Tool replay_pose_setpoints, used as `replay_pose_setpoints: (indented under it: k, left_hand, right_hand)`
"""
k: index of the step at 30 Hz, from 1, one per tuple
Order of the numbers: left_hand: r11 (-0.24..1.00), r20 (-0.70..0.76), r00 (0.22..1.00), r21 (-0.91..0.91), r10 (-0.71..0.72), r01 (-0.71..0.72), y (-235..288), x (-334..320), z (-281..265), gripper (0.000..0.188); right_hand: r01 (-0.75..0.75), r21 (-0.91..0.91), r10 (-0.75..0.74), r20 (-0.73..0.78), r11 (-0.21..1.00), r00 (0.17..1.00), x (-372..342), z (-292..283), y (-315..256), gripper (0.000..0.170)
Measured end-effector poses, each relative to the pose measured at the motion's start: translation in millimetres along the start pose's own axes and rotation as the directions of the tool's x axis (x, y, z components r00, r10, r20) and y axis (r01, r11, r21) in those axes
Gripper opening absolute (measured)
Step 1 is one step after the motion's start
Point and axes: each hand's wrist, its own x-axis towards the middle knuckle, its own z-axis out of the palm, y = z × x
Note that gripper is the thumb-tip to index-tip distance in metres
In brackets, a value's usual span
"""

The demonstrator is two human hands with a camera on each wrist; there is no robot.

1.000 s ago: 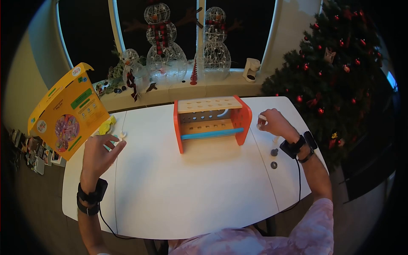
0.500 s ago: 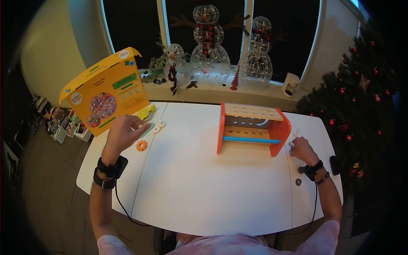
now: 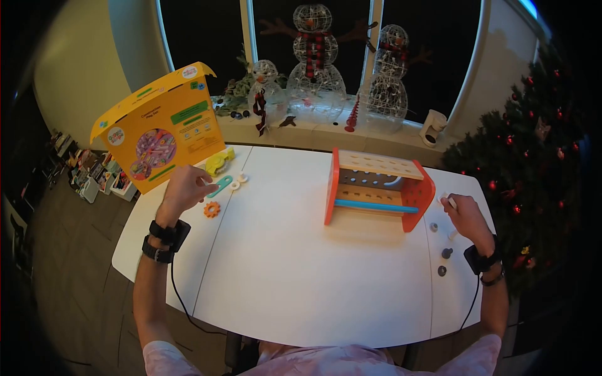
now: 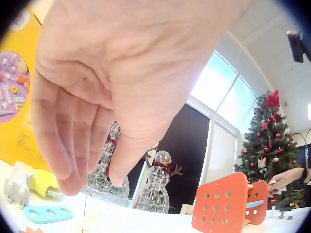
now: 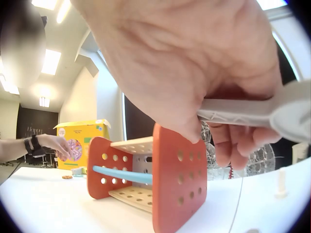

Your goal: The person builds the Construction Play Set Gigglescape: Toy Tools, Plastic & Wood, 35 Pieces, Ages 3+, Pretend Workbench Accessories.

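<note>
Pale grey piece (image 5: pixel 266 112) partly beyond the right wrist view's right edge

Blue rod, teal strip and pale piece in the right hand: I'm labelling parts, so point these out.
Blue rod (image 3: pixel 376 206): head view, its middle.
Teal strip (image 4: pixel 42 214): left wrist view, between two holes.
Pale piece (image 5: pixel 255 112): right wrist view, shaft.

The left arm (image 3: pixel 150 294) and right arm (image 3: pixel 496 307) are extended forward, well apart. At left, the left hand (image 3: pixel 187 190) is raised, fingers (image 4: pixel 51 143) loosely bent; at right, the right hand (image 3: pixel 469 218) is curled in a grip.
</note>
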Motion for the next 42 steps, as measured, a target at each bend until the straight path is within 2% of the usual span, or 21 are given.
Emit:
replay_pose_setpoints:
  k: [2, 4, 5, 7, 11, 14, 16, 17, 19, 20, 22, 23, 25, 26, 28, 29, 31, 36, 38, 39, 42]
  left_hand:
    - [0.999, 0.021, 1.000, -0.034, -0.006, 0.007, -7, 3, 5, 0.025]
    - [0.999, 0.027, 0.999, -0.043, -0.023, 0.024, -10, 5, 8, 0.025]
    - [0.998, 0.033, 0.999, -0.052, -0.037, 0.038, -11, 5, 8, 0.027]
    - [0.998, 0.038, 0.999, -0.043, -0.037, 0.039, -11, 5, 8, 0.027]
    - [0.999, 0.046, 0.998, -0.031, -0.041, 0.042, -7, 6, 8, 0.026]
    - [0.999, 0.050, 0.999, -0.030, -0.019, 0.021, -6, 9, 10, 0.027]
    - [1.000, 0.045, 0.999, -0.026, -0.009, 0.010, -3, 10, 12, 0.027]
    - [1.000, 0.041, 0.999, -0.021, -0.002, 0.003, -1, 11, 13, 0.027]
    - [0.999, 0.045, 0.998, -0.009, 0.033, -0.033, -3, 15, 16, 0.027]
    - [0.998, 0.050, 0.996, 0.003, 0.067, -0.068, -3, 18, 17, 0.026]
    - [0.997, 0.063, 0.995, 0.007, 0.071, -0.071, 0, 22, 20, 0.026]
    - [0.997, 0.076, 0.995, 0.011, 0.072, -0.073, 2, 25, 22, 0.026]
    - [0.998, 0.086, 0.994, 0.013, 0.062, -0.063, 4, 30, 26, 0.026]
    - [0.998, 0.099, 0.994, 0.016, 0.051, -0.053, 6, 35, 29, 0.025]
    - [0.997, 0.105, 0.992, 0.000, 0.071, -0.072, 13, 38, 32, 0.025]
    - [0.998, 0.110, 0.992, -0.003, 0.064, -0.065, 17, 39, 33, 0.025]
    - [0.997, 0.117, 0.990, -0.012, 0.072, -0.071, 23, 42, 36, 0.025]
    - [0.995, 0.123, 0.988, -0.029, 0.097, -0.094, 28, 42, 35, 0.024]
    - [0.992, 0.073, 0.990, -0.043, 0.118, -0.115, 26, 39, 32, 0.023]
    - [0.990, 0.080, 0.987, -0.047, 0.139, -0.136, 21, 39, 33, 0.023]
    - [0.990, 0.056, 0.989, -0.042, 0.136, -0.134, 6, 41, 34, 0.022]
  right_hand:
    - [0.035, 0.051, -0.033, -0.030, 0.998, 0.999, -11, -14, -15, 0.040]
    - [0.175, -0.015, -0.173, -0.253, 0.985, 0.952, -21, -22, -24, 0.041]
    - [0.174, -0.013, -0.172, -0.252, 0.985, 0.952, -27, -30, -34, 0.041]
    - [-0.061, 0.037, 0.067, -0.184, 0.997, 0.981, -37, -46, -57, 0.042]
    - [-0.018, 0.076, 0.034, -0.214, 0.997, 0.976, -52, -51, -70, 0.044]
    - [0.023, 0.140, 0.003, -0.183, 0.990, 0.983, -57, -51, -71, 0.047]
    - [-0.029, 0.263, 0.053, -0.083, 0.964, 0.995, -61, -54, -80, 0.050]
    - [-0.030, 0.263, 0.054, -0.084, 0.964, 0.995, -62, -53, -79, 0.050]
    - [0.036, 0.434, 0.003, -0.089, 0.900, 0.996, -64, -48, -76, 0.048]
    - [0.035, 0.435, 0.005, -0.091, 0.900, 0.996, -66, -49, -78, 0.048]
    - [-0.077, 0.614, 0.055, 0.055, 0.786, 0.997, -70, -54, -87, 0.042]
    - [-0.078, 0.613, 0.059, 0.051, 0.786, 0.997, -71, -52, -88, 0.042]
    - [-0.110, 0.712, 0.047, 0.107, 0.693, 0.993, -71, -45, -87, 0.032]
    - [-0.112, 0.708, 0.064, 0.094, 0.697, 0.993, -72, -42, -88, 0.032]
    - [-0.127, 0.852, 0.006, 0.143, 0.508, 0.990, -72, -35, -92, 0.028]
    - [-0.122, 0.848, 0.032, 0.123, 0.516, 0.992, -72, -32, -90, 0.028]
    - [-0.191, 0.921, -0.038, 0.216, 0.338, 0.976, -71, -23, -86, 0.033]
    - [-0.176, 0.937, -0.039, 0.197, 0.303, 0.980, -71, -25, -70, 0.036]
    - [-0.064, 0.961, -0.006, 0.068, 0.269, 0.998, -70, -29, -57, 0.035]
    - [-0.044, 0.948, -0.007, 0.049, 0.315, 0.999, -70, -35, -52, 0.028]
    - [-0.069, 0.959, 0.030, 0.063, 0.275, 0.998, -67, -44, -35, 0.020]
